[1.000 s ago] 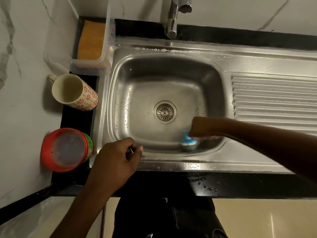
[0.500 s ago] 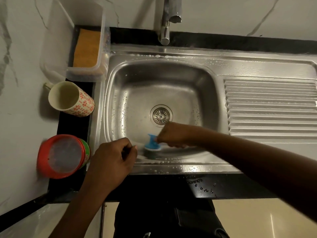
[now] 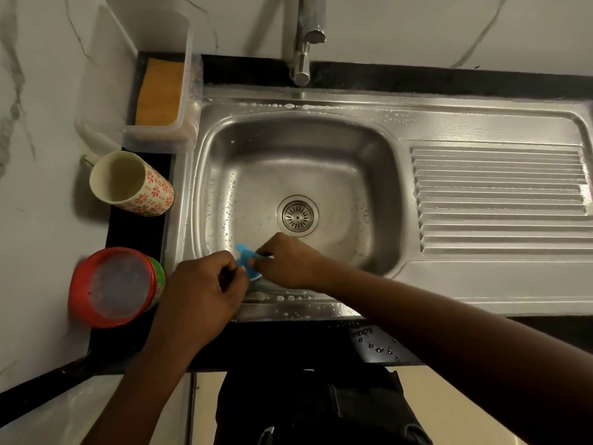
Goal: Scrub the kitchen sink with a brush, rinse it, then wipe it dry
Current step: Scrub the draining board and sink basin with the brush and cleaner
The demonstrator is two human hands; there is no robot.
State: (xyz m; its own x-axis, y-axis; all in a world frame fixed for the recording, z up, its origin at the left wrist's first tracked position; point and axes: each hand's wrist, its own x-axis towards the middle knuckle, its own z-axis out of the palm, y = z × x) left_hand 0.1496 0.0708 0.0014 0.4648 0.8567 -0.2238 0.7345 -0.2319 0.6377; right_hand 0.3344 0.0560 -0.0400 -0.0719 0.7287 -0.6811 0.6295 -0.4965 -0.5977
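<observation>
A stainless steel sink [image 3: 378, 120] with a round drain [image 3: 297, 215] fills the middle of the view, its walls dotted with water drops and suds. My right hand [image 3: 288, 263] is shut on a small blue-handled brush [image 3: 245, 261] pressed against the near left corner of the basin. My left hand [image 3: 205, 289] rests curled on the sink's front rim, right beside the brush; whether it pinches anything I cannot tell. The tap [image 3: 303, 43] stands at the back, with no water running.
A clear plastic box holding an orange sponge [image 3: 160, 91] sits at the back left. A flowered mug [image 3: 128, 184] and a red-lidded container [image 3: 115, 287] stand on the black counter to the left. The ribbed drainboard [image 3: 497, 200] lies to the right.
My right hand has dragged the brush along the basin's near wall from the right side to the left corner. My left hand has stayed on the front rim.
</observation>
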